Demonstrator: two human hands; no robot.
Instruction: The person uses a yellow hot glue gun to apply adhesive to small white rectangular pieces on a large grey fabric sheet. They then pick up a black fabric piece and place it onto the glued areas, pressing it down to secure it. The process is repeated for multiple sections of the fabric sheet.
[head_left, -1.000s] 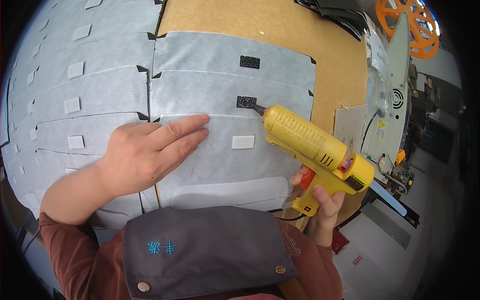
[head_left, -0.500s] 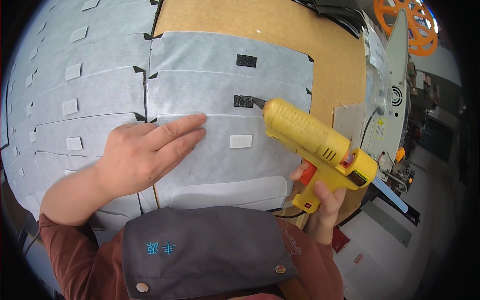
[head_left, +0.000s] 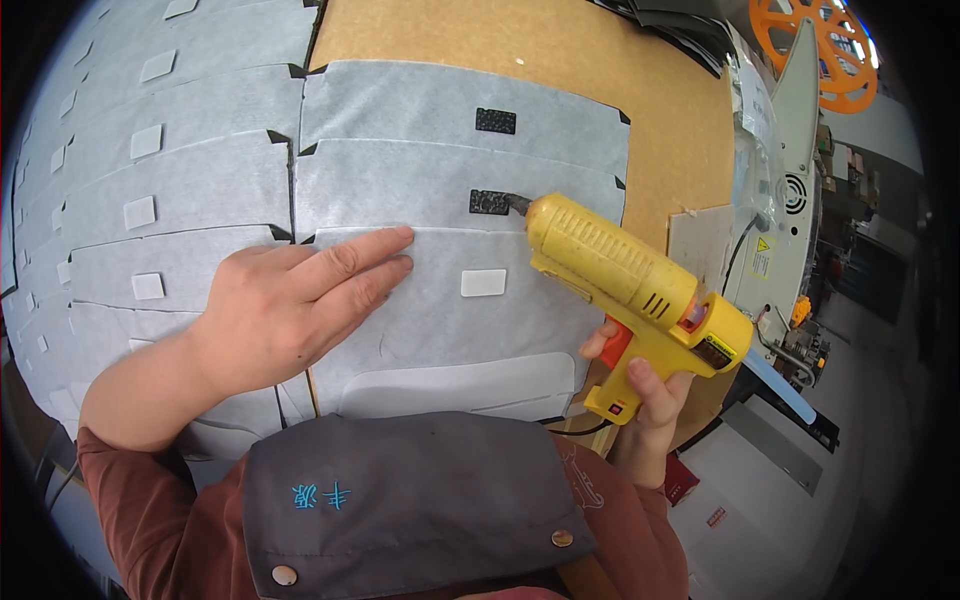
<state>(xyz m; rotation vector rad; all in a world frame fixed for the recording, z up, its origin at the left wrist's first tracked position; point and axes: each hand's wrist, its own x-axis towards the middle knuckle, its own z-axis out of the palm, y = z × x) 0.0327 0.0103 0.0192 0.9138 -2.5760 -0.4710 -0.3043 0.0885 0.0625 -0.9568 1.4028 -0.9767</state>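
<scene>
My right hand [head_left: 652, 395] is wrapped round the handle of a yellow hot glue gun [head_left: 620, 265], a finger on its red trigger. The dark nozzle touches the right end of a black rectangular patch [head_left: 489, 202] on a pale grey sheet. Another black patch [head_left: 496, 121] sits on the sheet above it. Nearer to me, a white rectangular patch [head_left: 484, 283] lies on the front sheet [head_left: 430, 325]. My left hand [head_left: 290, 300] rests flat on that sheet, two fingers stretched toward the middle and holding nothing. A bluish glue stick [head_left: 780, 385] pokes out of the gun's rear.
Overlapping grey sheets with white patches [head_left: 146, 140] fill the left side. Behind the sheets shows a brown board [head_left: 420, 35]. To the right stand a pale machine [head_left: 795, 150] with a fan vent and an orange reel [head_left: 815, 45]. A dark cable runs from the gun's handle.
Almost nothing differs. The sheets and patches appear shifted very slightly to the right, while the gun's nozzle stays on the same black patch and my left hand keeps its place.
</scene>
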